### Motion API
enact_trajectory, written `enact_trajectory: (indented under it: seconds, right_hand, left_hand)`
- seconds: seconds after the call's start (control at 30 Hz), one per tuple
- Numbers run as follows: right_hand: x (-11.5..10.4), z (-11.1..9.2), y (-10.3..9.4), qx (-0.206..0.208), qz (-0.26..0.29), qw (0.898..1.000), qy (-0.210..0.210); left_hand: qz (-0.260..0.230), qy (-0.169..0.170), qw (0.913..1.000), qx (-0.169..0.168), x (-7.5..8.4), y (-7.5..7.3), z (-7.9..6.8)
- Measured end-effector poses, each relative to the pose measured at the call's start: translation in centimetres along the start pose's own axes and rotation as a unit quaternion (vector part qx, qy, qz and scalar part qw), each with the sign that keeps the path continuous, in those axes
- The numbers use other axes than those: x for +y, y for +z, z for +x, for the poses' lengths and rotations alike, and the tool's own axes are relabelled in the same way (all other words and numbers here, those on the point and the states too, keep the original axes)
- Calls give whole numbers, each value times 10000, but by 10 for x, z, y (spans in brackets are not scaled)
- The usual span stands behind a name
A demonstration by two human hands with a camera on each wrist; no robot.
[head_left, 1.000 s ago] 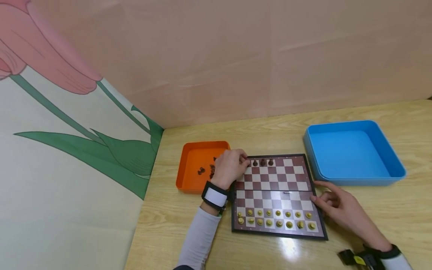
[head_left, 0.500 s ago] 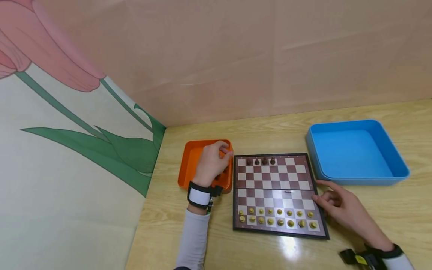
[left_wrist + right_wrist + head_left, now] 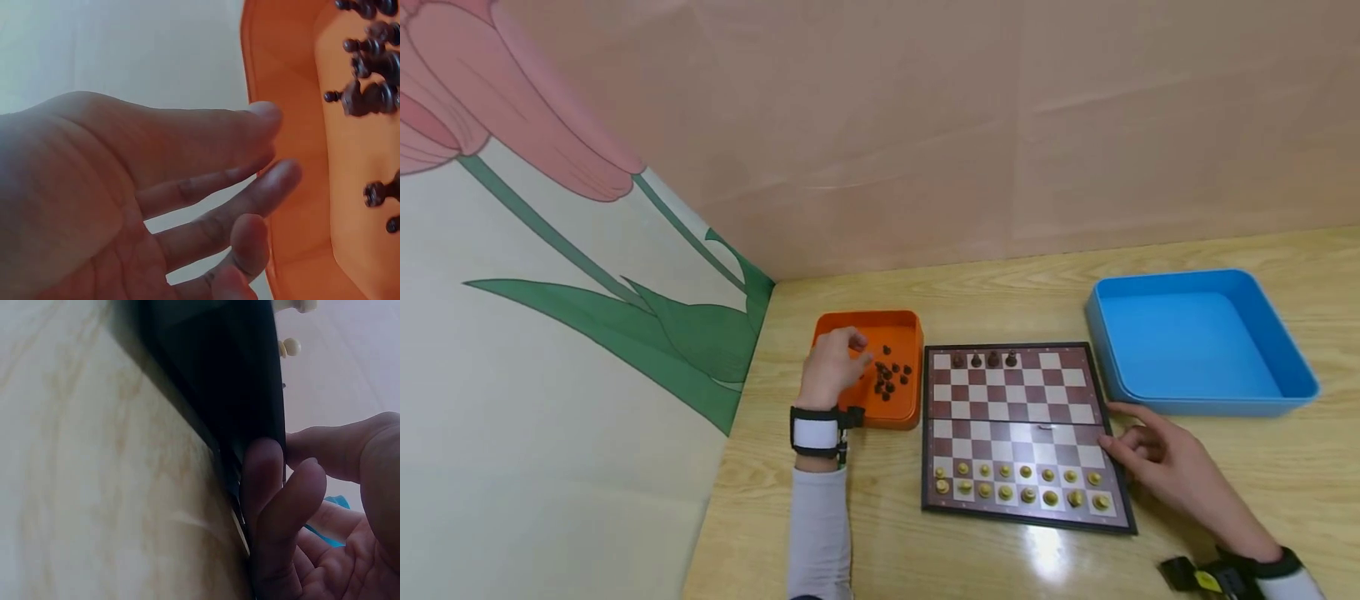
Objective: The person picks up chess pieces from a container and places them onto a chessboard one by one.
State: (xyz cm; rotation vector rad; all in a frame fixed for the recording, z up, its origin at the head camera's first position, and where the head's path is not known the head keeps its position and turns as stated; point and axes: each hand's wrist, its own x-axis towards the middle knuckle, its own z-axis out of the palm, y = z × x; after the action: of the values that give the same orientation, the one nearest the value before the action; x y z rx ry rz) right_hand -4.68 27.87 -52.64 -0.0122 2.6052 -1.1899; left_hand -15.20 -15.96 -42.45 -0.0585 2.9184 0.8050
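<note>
My left hand [image 3: 831, 367] is over the left part of the orange tray [image 3: 917, 333], fingers loosely bent and nothing between them. In the left wrist view its fingertips overlap the tray's wall. Several dark chess pieces [image 3: 883, 379] lie in the tray, right of that hand. My right hand [image 3: 1172, 467] pinches the right edge of the chessboard [image 3: 992, 429], thumb at the top and fingertips against the side, as the right wrist view shows. Gold chess pieces [image 3: 1027, 495] stand in two rows on the board's near side. Several dark pieces [image 3: 993, 359] stand along its far row, at the left.
A blue tray [image 3: 1195, 342] sits right of the board, close to its far corner. Wooden tabletop [image 3: 880, 533] lies around everything. A wall with a flower print [image 3: 677, 350] bounds the table on the left, and a plain wall [image 3: 925, 150] the back.
My left hand has left a dark chess piece at the far-left end of the board's far row and moved left over the orange tray. My right hand has stayed at the board's edge.
</note>
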Motion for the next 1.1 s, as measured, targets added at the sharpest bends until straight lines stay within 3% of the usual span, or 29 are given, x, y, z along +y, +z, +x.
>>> enact_trajectory:
  seconds: [0.37, 1.1]
  right_hand:
    - [-1, 0, 0, -63, 51, 9999, 107]
    - [-1, 1, 0, -75, 94, 9997, 219]
  left_hand:
    - [514, -490, 9960, -545, -9, 2, 5]
    - [638, -819, 9912, -817, -14, 5, 8]
